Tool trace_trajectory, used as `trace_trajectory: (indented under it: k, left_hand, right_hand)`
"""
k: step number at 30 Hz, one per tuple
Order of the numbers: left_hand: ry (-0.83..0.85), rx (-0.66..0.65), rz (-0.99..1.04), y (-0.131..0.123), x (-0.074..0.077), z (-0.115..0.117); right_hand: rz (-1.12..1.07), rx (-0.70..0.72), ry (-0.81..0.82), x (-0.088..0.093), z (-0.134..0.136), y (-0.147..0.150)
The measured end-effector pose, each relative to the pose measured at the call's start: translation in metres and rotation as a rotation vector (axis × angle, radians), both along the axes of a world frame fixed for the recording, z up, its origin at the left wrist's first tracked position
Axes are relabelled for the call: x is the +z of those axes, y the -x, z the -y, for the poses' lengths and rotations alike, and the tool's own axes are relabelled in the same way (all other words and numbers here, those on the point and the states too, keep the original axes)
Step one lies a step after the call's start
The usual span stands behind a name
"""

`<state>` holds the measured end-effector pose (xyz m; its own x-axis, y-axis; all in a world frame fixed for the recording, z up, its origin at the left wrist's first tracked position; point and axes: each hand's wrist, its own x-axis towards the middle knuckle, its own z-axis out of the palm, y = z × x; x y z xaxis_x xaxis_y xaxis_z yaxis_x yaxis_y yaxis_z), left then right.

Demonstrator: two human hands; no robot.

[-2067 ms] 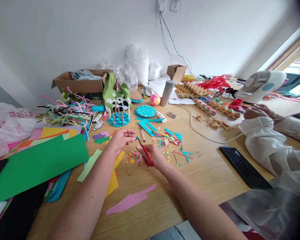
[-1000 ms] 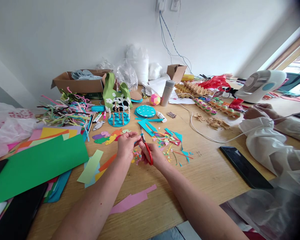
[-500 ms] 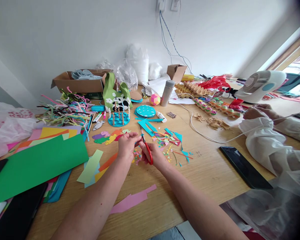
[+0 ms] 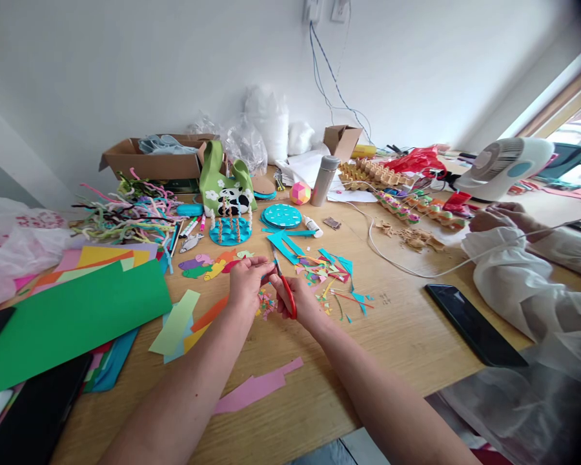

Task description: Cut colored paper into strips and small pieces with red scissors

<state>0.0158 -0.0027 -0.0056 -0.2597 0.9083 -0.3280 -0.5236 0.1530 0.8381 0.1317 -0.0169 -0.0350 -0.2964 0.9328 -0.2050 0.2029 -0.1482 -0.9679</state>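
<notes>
My right hand point(image 4: 297, 302) grips red-handled scissors point(image 4: 285, 292), their blades pointing up and left toward my left hand. My left hand point(image 4: 244, 284) is pinched on a small paper scrap I can barely make out, right at the scissor tips. Under both hands lies a little heap of tiny coloured paper bits point(image 4: 265, 302) on the wooden table point(image 4: 397, 336).
Green sheet point(image 4: 72, 316) and stacked coloured paper lie left, a pink strip point(image 4: 254, 387) near me, blue and mixed offcuts point(image 4: 326, 268) beyond the hands. A black phone point(image 4: 474, 323) and another person's white sleeve point(image 4: 513, 278) are right; boxes, pipe cleaners point(image 4: 126, 213), a fan point(image 4: 503, 165) farther back.
My left hand moved right from open over the table to pinch at the scissor tips. A yellow sheet under my left arm is gone, leaving light green and orange strips there.
</notes>
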Motion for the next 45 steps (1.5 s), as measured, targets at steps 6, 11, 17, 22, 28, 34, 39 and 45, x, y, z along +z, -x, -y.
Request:
trace_trajectory:
  k: [6,11,17,22,28,34,39,45]
  left_hand:
    - [-0.001,-0.041,0.009,0.001,0.001,0.002]
    - [-0.028,-0.043,0.014,0.001,0.000,0.003]
    - [-0.021,-0.100,0.008,0.010,0.003,-0.001]
    - [-0.063,-0.209,-0.107,0.027,0.006,-0.006]
    - [-0.069,-0.315,-0.200,0.043,0.010,-0.007]
    - [-0.054,-0.390,-0.237,0.048,0.011,-0.008]
    - [-0.043,-0.419,-0.281,0.049,0.013,-0.006]
    - [-0.031,-0.440,-0.304,0.052,0.014,-0.006]
  right_hand:
    - [0.005,-0.021,0.008,0.004,0.000,0.001]
    - [0.032,-0.040,0.045,0.012,0.002,0.003]
    - [0.041,-0.029,0.075,0.011,0.001,0.001]
    - [0.050,0.075,0.044,0.010,0.003,0.000]
    - [0.106,0.157,0.036,0.022,0.009,0.001]
    - [0.110,0.175,0.050,0.018,0.008,-0.001]
    - [0.112,0.191,0.043,0.019,0.009,-0.001]
    - [0.121,0.191,0.047,0.021,0.010,-0.001]
